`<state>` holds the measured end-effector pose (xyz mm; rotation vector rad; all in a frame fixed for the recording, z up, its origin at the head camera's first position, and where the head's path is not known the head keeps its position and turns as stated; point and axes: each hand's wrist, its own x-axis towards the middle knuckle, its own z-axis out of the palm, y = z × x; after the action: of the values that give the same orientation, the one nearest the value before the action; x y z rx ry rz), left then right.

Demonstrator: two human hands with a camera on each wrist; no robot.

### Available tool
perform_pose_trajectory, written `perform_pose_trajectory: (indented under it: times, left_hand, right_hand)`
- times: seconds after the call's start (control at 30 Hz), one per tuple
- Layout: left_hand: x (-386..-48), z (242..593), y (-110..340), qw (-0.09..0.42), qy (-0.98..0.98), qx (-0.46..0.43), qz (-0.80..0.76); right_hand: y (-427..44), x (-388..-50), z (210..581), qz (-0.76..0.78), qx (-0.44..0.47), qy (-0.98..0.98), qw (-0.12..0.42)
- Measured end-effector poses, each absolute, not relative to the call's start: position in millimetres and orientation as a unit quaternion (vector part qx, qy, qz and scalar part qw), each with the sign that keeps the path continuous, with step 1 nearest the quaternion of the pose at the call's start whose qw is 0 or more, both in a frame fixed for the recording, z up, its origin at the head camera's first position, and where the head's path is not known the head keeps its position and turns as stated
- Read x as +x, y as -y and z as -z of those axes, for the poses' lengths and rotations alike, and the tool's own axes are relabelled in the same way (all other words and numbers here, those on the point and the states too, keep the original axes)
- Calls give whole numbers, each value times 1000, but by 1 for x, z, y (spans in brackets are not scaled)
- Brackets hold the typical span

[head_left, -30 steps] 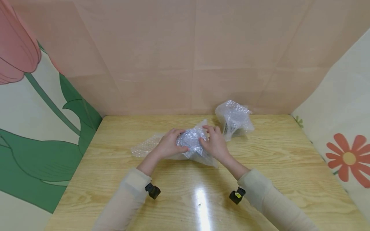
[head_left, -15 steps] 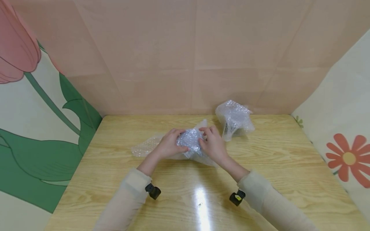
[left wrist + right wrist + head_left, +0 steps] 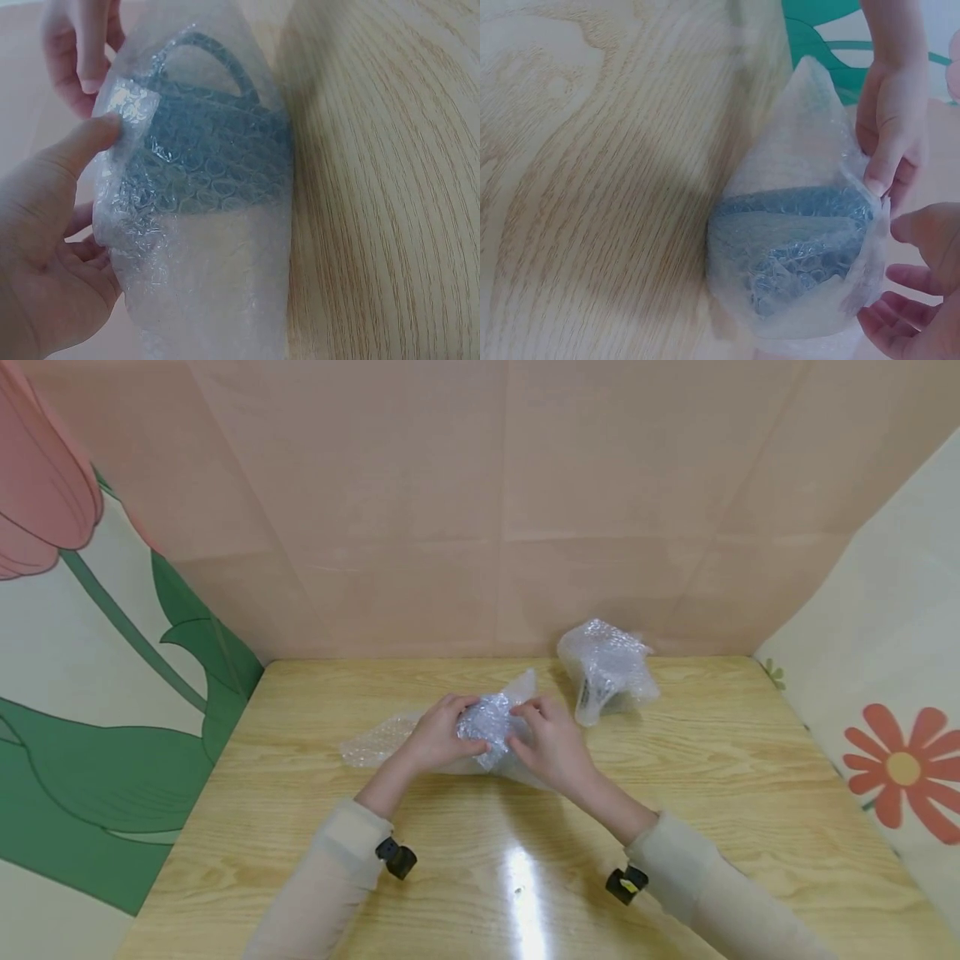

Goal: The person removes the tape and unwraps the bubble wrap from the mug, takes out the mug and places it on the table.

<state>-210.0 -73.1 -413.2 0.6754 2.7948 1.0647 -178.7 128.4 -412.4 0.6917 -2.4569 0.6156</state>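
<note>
A blue mug (image 3: 217,142) with a loop handle lies wrapped in bubble wrap (image 3: 487,722) on the table; its outline shows through the plastic. My left hand (image 3: 442,735) holds the bundle from its left side, thumb on the near side and fingers on the far side. At the bundle's right side, the curled fingers and thumb of my right hand (image 3: 558,743) hold the wrap, pressing on its top. In the left wrist view, a shiny folded patch of wrap lies under my left thumb. Loose wrap trails to the left, and a pointed flap sticks up behind.
Another bubble-wrapped bundle (image 3: 607,668) stands at the back right of the wooden table (image 3: 712,777), its contents unclear. A pinkish cloth (image 3: 390,510) hangs behind the table. Flower-patterned panels flank it, and a light glare falls on the near tabletop.
My right hand has shifted slightly left and inward over the bundle, its fingers curling more, and the wrap's right edge has drawn in. The left hand and the rear bundle have stayed put.
</note>
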Motion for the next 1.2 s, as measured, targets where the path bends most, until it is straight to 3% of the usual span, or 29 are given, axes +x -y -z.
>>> perform_pose_trajectory:
  times: [0.47,1.2]
  left_hand:
    - [-209,413,73,39,-907,219,-359]
    - [-209,414,72,38,-908,212,-359]
  right_hand:
    - [-133,-169,411,-177,296,914,215]
    - [-133,-166,410,-105,324,916,212]
